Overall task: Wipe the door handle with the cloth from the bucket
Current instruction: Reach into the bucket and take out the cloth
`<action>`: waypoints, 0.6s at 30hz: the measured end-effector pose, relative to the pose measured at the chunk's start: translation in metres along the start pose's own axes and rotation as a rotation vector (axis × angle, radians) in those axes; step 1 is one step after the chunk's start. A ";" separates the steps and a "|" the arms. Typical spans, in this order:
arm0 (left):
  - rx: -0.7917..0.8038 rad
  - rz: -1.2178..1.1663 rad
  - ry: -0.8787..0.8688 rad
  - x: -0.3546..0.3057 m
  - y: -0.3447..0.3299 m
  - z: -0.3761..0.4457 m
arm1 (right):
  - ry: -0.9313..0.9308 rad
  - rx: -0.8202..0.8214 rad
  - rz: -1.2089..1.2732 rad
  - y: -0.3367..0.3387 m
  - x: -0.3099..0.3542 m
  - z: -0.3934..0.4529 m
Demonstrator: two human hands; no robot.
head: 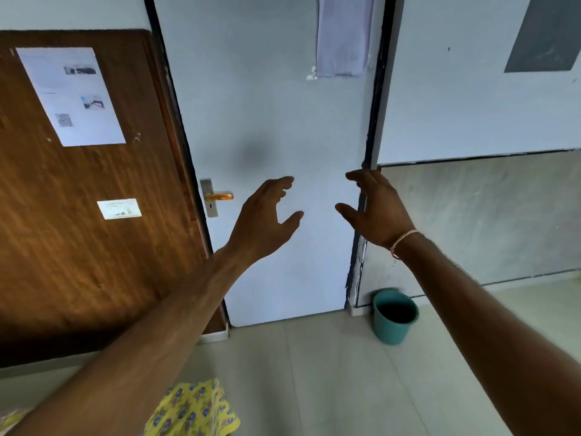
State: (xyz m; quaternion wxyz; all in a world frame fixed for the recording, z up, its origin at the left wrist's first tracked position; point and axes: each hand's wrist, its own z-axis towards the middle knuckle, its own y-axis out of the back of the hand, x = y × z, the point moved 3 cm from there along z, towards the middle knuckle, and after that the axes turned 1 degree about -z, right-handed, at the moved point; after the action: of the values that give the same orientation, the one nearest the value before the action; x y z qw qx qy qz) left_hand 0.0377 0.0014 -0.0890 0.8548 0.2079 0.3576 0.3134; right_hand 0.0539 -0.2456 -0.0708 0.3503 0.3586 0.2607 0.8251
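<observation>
A pale blue door [276,127] faces me, with a metal lock plate and an orange-tinted lever handle [219,196] at its left edge. My left hand [267,218] is raised in front of the door, just right of the handle, fingers apart and holding nothing. My right hand [374,209] hovers near the door's right frame, also open and empty, with a thread band on its wrist. A teal bucket [394,316] stands on the floor at the door's lower right corner; its inside looks dark and I cannot make out a cloth in it.
A brown wooden panel [78,215] with a taped paper sheet [70,96] and a white switch plate [119,209] fills the left. Grey wall and tiled floor [314,372] lie to the right and below. Yellow patterned clothing [195,410] shows at the bottom.
</observation>
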 end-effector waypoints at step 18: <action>0.158 -0.306 0.095 0.049 -0.248 0.053 | -0.327 0.034 0.021 -0.078 -0.214 -0.026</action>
State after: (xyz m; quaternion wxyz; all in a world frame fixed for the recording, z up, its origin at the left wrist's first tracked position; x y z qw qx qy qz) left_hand 0.1999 -0.1496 -0.2213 0.8556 0.2026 0.4487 0.1602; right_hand 0.1704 -0.3661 -0.2275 0.3733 0.4968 0.2104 0.7547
